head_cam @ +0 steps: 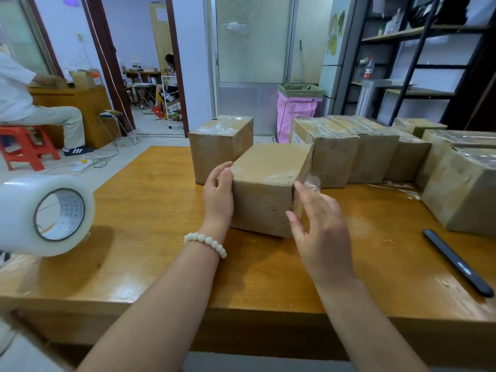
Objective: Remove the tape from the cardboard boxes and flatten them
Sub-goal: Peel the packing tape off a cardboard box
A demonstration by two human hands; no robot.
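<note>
Mid-frame, the left hand (pixel 218 194) grips the box (pixel 264 183), probably light and stiff. The right hand (pixel 319 226), fingers (pixel 299 189) loosely spread, touches the slick tape flap (pixel 312 182), the likely place to peel.

Pale tiled floor (pixel 161 127) here, with a white power strip (pixel 81 165) and loose cables lying on it. Over on the left someone (pixel 18 98) sits on a red plastic stool (pixel 26 150) at a wooden cabinet (pixel 86 108). A dark-framed doorway (pixel 108 63) opens onto a back room where another person (pixel 169 76) sits. Straight ahead is a frosted glass door (pixel 252 41) with a pink-bagged bin (pixel 295 114) beside it. Black metal shelving (pixel 418 63) stands on the right. The glossy orange-brown tabletop (pixel 150 210) catches the light.
</note>
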